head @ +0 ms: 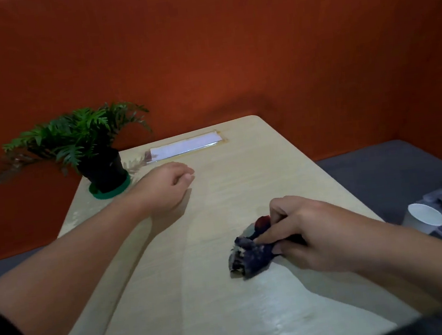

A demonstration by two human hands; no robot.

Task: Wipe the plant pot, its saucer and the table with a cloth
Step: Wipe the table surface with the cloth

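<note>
Crumpled dark blue patterned cloth [249, 255] lies on the pale wooden bench [230, 304], near its right edge, pinched by the right hand [305, 237]. Left hand [167, 187] rests on the bench as a loose fist, holding nothing. Black plastic plant pot [104, 172] with green fern stands in a green round saucer [111, 191] at the far left corner. White paper strip [185, 146] taped at the far edge, no readable writing. White cup [424, 217] sits beside the bench, right.
</note>
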